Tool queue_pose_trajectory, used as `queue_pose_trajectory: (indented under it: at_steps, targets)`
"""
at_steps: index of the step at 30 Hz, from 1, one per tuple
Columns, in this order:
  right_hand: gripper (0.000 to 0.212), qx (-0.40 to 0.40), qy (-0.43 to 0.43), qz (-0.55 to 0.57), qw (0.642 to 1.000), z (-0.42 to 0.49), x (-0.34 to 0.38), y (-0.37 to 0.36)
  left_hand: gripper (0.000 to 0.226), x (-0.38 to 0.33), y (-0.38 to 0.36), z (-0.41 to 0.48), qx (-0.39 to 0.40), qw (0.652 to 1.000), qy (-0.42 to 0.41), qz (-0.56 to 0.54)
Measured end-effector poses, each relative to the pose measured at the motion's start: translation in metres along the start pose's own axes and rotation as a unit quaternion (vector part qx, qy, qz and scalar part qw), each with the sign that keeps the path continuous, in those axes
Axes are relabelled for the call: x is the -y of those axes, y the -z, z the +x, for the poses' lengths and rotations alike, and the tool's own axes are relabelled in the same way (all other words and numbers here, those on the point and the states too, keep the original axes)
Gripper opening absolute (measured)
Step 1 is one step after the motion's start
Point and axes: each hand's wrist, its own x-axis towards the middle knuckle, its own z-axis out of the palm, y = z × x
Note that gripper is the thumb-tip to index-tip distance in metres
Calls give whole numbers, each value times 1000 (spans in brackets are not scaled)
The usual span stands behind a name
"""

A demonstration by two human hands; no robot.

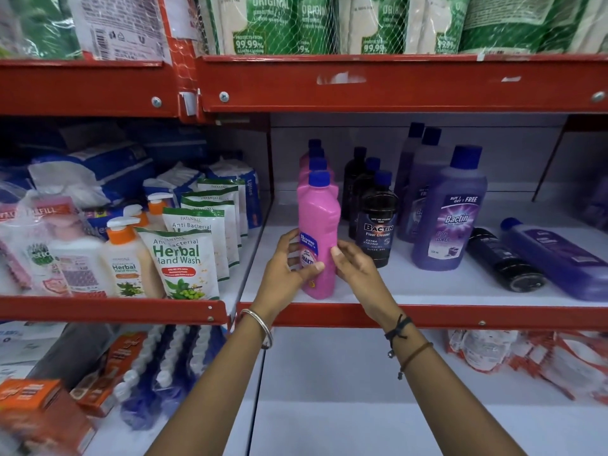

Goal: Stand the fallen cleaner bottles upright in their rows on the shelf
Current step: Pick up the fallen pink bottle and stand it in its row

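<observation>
While cap up, pink btl (pixel 318 222) vertical btwn both hands.

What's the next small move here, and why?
Probably let go of the pink bottle, which stands upright at the front of its row with both hands on it, and send the right hand to the black bottle lying on its side beside the fallen purple bottle.

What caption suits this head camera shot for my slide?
Both hands, left hand and right hand, steady an upright pink bottle; two bottles lie fallen.
</observation>
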Motion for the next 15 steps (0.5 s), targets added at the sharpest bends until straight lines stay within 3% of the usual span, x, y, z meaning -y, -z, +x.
queue_pose_trajectory:
  at_steps: [4, 8, 15]
  targets:
    - [20, -31, 20, -52, 998, 4, -1, 2, 59, -3, 1, -1, -48, 998, -23, 34]
    - [21, -75, 9, -29, 997, 8, -1, 5, 44, 0, 6, -4, -85, 992, -47, 87]
    - [20, -84, 15, -15, 996, 6, -2, 0, 46, 1, 2, -10, -97, 986, -51, 126]
